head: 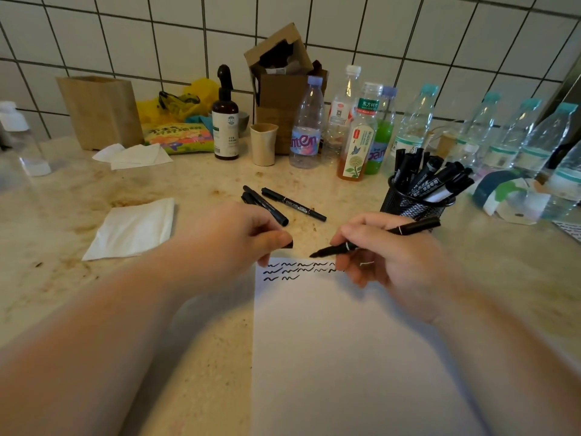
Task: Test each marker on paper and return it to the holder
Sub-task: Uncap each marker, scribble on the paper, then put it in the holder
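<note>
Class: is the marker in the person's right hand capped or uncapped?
Uncapped: the marker in the right hand shows its bare tip; the left hand pinches the cap.

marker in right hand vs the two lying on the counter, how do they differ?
The marker in the right hand is uncapped, its tip bare; the two loose markers both look capped. The held marker is lifted, tip aimed at the paper; the loose markers lie flat on the counter beyond it. The left hand pinches a black cap, apparently the held marker's. All three are slim and black.
</note>
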`<state>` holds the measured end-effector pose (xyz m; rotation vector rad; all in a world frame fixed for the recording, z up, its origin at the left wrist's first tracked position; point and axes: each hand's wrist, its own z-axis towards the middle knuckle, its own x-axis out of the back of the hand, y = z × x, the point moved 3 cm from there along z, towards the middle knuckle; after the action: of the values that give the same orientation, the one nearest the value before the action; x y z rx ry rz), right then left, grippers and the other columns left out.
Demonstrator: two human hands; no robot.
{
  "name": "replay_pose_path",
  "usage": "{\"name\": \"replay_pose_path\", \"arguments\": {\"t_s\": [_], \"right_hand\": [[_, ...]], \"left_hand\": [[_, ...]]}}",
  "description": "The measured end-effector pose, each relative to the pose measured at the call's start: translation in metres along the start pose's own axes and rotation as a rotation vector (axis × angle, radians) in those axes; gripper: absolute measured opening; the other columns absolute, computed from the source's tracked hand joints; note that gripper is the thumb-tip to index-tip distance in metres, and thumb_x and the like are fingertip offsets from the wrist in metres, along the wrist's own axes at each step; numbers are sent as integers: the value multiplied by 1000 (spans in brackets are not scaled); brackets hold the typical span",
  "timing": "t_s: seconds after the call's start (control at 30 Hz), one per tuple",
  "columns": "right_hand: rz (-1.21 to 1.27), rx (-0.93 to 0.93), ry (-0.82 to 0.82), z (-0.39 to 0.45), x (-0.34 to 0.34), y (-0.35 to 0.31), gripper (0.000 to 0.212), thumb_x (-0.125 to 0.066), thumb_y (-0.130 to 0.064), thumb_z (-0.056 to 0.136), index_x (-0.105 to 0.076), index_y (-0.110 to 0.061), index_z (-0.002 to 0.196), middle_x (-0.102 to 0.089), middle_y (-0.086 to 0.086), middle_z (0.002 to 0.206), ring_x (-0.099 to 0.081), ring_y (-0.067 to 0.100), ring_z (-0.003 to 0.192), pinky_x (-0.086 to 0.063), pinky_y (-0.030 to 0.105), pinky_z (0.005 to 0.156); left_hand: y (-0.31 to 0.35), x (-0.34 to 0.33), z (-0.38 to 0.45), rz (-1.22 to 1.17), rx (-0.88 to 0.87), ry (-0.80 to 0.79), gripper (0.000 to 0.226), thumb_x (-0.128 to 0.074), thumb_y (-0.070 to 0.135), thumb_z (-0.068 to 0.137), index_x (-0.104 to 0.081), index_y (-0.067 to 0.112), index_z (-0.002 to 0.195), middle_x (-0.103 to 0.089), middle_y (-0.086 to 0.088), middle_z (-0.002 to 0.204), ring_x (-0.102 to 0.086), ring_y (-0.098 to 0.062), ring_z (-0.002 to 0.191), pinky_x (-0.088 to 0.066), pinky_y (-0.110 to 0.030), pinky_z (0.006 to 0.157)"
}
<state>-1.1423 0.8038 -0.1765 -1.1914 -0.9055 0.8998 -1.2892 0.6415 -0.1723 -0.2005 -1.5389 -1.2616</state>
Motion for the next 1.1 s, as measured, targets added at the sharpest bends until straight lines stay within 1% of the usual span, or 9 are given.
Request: {"name": "replay_pose_path", "arguments": {"t_s": [0.13, 0.2, 0.3, 0.47, 0.6, 0.73, 0.83, 0.97, 1.1], "right_hand": [[-99, -89, 70, 1, -7, 10, 16, -66, -21, 84, -79, -13, 78, -71, 13, 65, -62, 19, 50, -51, 28, 46], [-91, -119, 80, -1, -11, 15, 16, -66, -12, 88, -78, -7, 79, -73, 18, 69, -66, 23, 54, -54, 29, 49], [-122, -139, 90, -1, -14, 17, 15, -67, -10, 88, -76, -4, 77, -75, 19, 71, -69, 25, 57, -56, 29, 52], [-171, -137, 91, 1, -15, 18, 17, -67, -9, 90, -76, -6, 77, -76, 17, 72, -71, 24, 58, -58, 30, 54], [-200, -146, 55, 1, -16, 17, 14, -68, -17, 85, -78, -10, 79, -78, 15, 75, -74, 24, 62, -58, 28, 57], [-245, -159, 33, 2, -15, 18, 16, -69, -14, 90, -80, -15, 78, -79, 12, 75, -75, 23, 65, -58, 27, 60], [-241, -164, 59, 3, -13, 19, 14, -69, -17, 86, -79, -14, 77, -78, 12, 74, -75, 24, 64, -58, 30, 59], [-233, -175, 73, 4, -12, 21, 16, -66, -23, 77, -78, -13, 75, -78, 13, 73, -74, 23, 61, -57, 30, 57], [-226, -191, 116, 4, -7, 22, 16, -66, -20, 75, -76, -9, 73, -76, 15, 70, -72, 23, 57, -56, 31, 54]], "left_hand": [[-10, -12, 3, 111, -38, -19, 8, -62, 51, 87, -63, 44, 83, -62, 40, 80, -52, 22, 80, -38, -14, 61], [-16, -15, 3, 151, -69, 6, 1, -63, 45, 90, -63, 45, 91, -64, 33, 81, -51, 20, 85, -35, -11, 62], [-20, -18, 4, 186, -90, 34, 10, -62, 39, 91, -63, 47, 97, -60, 32, 87, -52, 14, 82, -33, -9, 64], [-18, -20, 4, 190, -116, 26, 10, -58, 48, 91, -65, 45, 99, -63, 28, 87, -56, 8, 81, -40, -13, 66], [-18, -21, 6, 196, -105, 6, 18, -53, 51, 94, -68, 42, 91, -67, 26, 77, -58, 7, 76, -40, -16, 65], [-18, -21, 5, 210, -101, 5, 18, -52, 53, 94, -65, 44, 84, -65, 28, 74, -58, 8, 73, -39, -15, 62], [-17, -21, 5, 212, -93, -11, 16, -51, 56, 93, -63, 49, 86, -65, 28, 73, -58, 7, 73, -40, -16, 62], [-17, -20, 4, 216, -82, -20, 22, -49, 57, 93, -67, 44, 90, -66, 25, 73, -57, 6, 71, -39, -16, 61], [-15, -17, 2, 208, -82, -12, 25, -46, 57, 94, -59, 46, 76, -64, 19, 70, -57, 3, 67, -38, -19, 57]]}}
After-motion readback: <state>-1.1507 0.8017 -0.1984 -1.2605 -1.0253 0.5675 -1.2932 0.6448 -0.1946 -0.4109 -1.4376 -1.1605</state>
